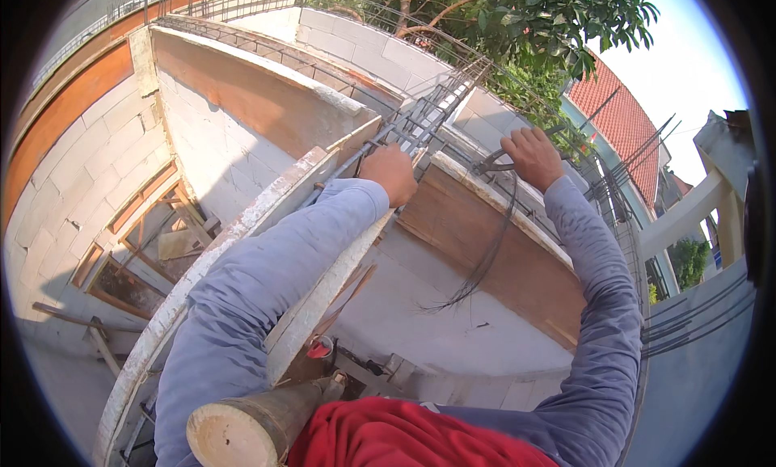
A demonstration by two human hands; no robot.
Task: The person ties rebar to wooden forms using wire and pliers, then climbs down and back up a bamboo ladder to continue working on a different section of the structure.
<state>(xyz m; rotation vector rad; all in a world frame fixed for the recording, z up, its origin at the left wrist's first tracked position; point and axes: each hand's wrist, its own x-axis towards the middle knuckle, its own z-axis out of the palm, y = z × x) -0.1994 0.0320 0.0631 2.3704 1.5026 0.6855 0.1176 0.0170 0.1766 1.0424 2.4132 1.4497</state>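
My right hand point(533, 157) is closed round the handles of metal pincers point(491, 163), whose head points left over the top of a wooden form board point(485, 241). A bundle of thin dark tie wire point(485, 275) hangs down in front of that board, just below the pincers. At the junction of the walls my left hand point(389, 174) is closed against the steel rebar cage point(428, 115). What its fingers grip is hidden behind the hand.
A cut bamboo pole point(255, 422) stands close in front of me, beside a red cloth point(404, 435). Far below are a red-and-white bucket point(320, 347) and loose planks. Block walls point(89, 176) with form boards stand at left. Rebar ends point(695, 321) jut out at right.
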